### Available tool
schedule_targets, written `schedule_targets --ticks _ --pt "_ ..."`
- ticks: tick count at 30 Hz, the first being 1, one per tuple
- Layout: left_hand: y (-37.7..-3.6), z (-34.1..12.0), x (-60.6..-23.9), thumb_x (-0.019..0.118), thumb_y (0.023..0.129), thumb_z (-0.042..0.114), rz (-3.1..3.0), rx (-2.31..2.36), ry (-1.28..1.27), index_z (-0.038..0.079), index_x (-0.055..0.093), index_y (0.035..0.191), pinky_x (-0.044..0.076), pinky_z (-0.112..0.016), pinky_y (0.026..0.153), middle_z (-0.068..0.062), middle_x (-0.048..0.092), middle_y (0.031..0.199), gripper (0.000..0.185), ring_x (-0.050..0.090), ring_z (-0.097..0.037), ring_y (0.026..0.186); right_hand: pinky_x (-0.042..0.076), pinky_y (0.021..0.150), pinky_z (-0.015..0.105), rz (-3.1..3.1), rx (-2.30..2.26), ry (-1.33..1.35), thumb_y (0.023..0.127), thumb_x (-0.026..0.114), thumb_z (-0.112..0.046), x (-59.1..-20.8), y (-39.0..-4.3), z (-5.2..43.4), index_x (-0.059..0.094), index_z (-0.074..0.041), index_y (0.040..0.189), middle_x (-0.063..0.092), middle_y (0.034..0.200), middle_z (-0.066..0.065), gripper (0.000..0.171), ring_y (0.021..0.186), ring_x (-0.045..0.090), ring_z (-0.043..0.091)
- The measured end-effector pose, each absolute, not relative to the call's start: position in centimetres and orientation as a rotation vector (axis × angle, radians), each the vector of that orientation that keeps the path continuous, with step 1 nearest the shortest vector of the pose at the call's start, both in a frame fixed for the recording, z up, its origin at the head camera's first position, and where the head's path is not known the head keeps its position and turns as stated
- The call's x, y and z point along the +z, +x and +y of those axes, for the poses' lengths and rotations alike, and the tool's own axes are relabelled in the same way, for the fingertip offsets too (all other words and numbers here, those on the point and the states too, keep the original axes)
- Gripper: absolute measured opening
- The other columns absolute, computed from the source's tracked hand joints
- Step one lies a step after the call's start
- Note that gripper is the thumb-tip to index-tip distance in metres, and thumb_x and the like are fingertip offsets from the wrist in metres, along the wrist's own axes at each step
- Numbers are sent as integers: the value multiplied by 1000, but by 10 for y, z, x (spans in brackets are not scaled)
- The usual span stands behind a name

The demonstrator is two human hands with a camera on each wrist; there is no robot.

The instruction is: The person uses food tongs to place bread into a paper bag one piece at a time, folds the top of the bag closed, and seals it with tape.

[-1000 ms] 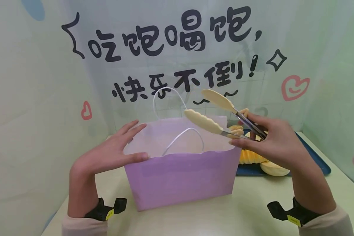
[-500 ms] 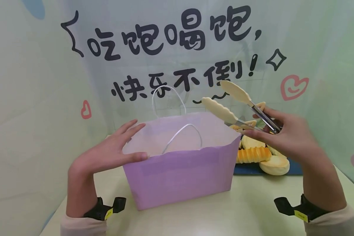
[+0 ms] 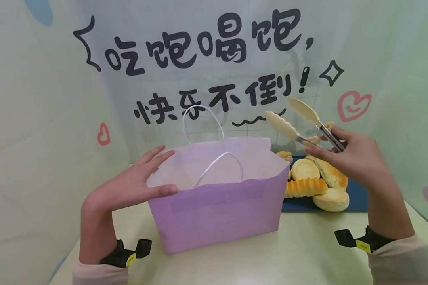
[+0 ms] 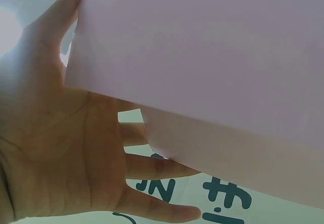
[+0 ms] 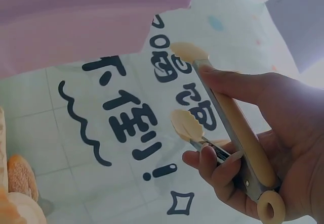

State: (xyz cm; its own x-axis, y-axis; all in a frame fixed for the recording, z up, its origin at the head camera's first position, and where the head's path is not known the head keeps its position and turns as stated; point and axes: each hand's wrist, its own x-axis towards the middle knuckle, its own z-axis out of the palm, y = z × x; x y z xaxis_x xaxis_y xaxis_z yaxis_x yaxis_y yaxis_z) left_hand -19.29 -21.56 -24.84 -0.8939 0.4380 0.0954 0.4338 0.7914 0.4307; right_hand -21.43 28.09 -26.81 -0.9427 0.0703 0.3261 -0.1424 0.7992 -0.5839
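A purple paper bag with two white handles stands with its top open in the middle of the table. My left hand rests against the bag's left end, thumb over the front rim and fingers spread along the outside; the left wrist view shows the palm beside the paper. In my right hand I grip food tongs with cream tips, held up right of the bag. Their two tips stand apart with nothing between them. Several bread pieces lie below the tongs.
The breads sit on a dark blue tray behind the bag on the right, partly hidden by it. A printed curtain closes off the back and sides of the pale table.
My right hand has moved right with the tongs, from over the bag's opening to near the tray, showing more of the breads. The left hand stays at the bag.
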Motion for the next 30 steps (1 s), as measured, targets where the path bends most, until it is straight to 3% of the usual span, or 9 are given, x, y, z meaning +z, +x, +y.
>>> schedule_targets --ticks 4,11,17,22,26,30 --pt "-193 -216 -250 68 95 65 2968 710 744 27 26 170 33 -73 113 -9 10 177 93 22 -45 157 37 51 34 -2683 893 50 90 75 -66 -278 -227 290 53 -5 152 49 80 13 90 77 46 29" --pt "-193 -215 -251 68 95 64 2974 709 742 26 27 169 33 -74 113 -11 11 176 93 22 -45 157 41 58 36 -2768 892 -30 91 72 -69 -300 -242 320 30 -1 164 53 105 24 108 94 47 37" --pt "-193 -214 -252 68 95 65 2973 704 741 26 28 169 33 -74 113 -11 11 176 93 21 -45 158 43 61 36 -2800 767 -48 93 70 -67 -316 -244 352 36 9 159 58 111 31 106 95 53 42" --pt "-194 -213 -253 68 95 66 2975 697 741 27 28 169 32 -74 113 -10 11 176 92 22 -45 157 39 59 36 -2806 657 -92 93 70 -67 -327 -242 375 50 10 144 49 81 16 94 82 53 37" --pt "-194 -213 -251 67 95 66 2971 701 736 27 28 169 34 -75 112 -10 10 177 92 23 -46 157 39 59 35 -2799 621 -147 91 71 -69 -333 -242 386 56 6 130 47 77 11 85 81 54 37" --pt "-193 -214 -250 68 95 65 2962 723 724 27 27 169 34 -73 112 -10 9 177 92 22 -45 157 36 58 35 -2800 603 -131 91 72 -69 -338 -246 393 57 1 103 44 74 8 72 75 53 33"
